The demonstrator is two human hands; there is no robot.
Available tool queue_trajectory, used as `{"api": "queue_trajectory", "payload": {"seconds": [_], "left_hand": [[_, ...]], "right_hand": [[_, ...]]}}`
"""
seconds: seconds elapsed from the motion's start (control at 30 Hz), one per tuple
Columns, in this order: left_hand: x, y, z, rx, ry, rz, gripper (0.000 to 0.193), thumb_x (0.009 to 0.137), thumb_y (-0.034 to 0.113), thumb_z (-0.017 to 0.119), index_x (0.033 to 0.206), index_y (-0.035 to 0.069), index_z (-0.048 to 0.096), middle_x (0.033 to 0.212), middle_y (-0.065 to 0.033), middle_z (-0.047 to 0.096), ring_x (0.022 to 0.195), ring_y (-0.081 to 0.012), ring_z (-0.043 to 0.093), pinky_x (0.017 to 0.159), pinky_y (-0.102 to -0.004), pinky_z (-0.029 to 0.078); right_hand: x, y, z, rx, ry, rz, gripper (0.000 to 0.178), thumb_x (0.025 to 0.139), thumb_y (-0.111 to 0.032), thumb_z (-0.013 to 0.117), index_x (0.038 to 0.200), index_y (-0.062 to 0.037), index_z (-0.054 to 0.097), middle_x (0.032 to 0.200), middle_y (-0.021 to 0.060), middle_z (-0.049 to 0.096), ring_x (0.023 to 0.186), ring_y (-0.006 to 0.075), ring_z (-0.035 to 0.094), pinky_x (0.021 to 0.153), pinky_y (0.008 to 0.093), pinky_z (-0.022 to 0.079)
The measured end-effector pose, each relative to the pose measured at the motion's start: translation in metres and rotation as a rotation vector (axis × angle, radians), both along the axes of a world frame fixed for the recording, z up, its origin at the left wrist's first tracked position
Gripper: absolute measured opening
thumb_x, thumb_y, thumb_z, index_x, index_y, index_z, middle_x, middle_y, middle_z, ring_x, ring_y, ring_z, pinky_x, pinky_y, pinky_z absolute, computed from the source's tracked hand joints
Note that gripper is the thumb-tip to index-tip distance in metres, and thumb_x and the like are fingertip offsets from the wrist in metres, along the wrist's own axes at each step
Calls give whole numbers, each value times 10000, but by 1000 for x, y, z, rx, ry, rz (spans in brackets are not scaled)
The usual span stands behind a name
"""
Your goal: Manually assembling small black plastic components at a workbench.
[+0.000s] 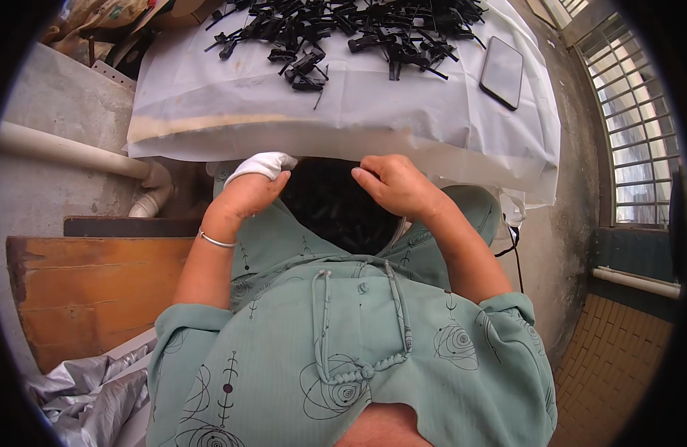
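Observation:
My left hand [260,181], its fingers covered by a white cloth glove [263,165], is closed at the front edge of a white plastic sheet [284,138]. A little to its right, my right hand [397,182] is bare and curled closed on the same edge. Most fingertips are hidden on both hands. Between and below them, a dark bucket [395,237] stands between my knees, with black pieces [343,223] inside that are too dark to make out. Farther back on the sheet lies a heap of small black plastic parts [306,63] with thin stems.
A phone [501,73] lies on the sheet at the right. To the left are a white pipe [71,149], an orange-brown wooden board [97,290] and crumpled silvery material [97,391]. A barred window [630,119] is in the right wall.

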State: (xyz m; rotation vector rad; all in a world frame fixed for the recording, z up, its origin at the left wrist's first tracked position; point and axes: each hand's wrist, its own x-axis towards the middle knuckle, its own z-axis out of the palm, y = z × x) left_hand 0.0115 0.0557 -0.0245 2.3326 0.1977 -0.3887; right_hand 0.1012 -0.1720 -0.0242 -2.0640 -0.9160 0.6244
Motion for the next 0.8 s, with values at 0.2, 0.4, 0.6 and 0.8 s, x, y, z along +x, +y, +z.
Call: {"api": "queue_trajectory", "payload": {"seconds": [0.2,0.4,0.6,0.8], "left_hand": [[13,9,-105,405,43,-81,250,793,37,462,1009,51,587,995,-195,604,912,-376,571,766,-415,467],[8,7,-112,358,-136,-30,281,760,36,497,1013,68,615,1022,-184,608,957,-366,568,803,-419,465],[-14,-21,-42,339,-428,-249,256,741,43,548,982,71,631,968,-149,625,884,-321,594,754,-388,491],[-21,-35,-1,-68,-720,65,296,726,-3,643,1021,13,620,931,-128,616,714,-227,593,658,-302,500]], "right_hand": [[-8,33,-54,-51,-176,80,190,825,-167,572,877,15,581,811,201,601,769,374,575,694,428,458],[-6,38,-64,51,-207,34,241,808,-132,571,1004,7,568,961,214,592,897,370,568,791,418,460],[-12,36,-60,164,-360,66,252,815,-125,561,1042,-16,563,1003,199,589,939,365,559,823,417,453],[-13,12,-21,50,-350,235,139,825,-130,585,924,-32,597,814,141,605,781,334,579,695,412,465]]}}
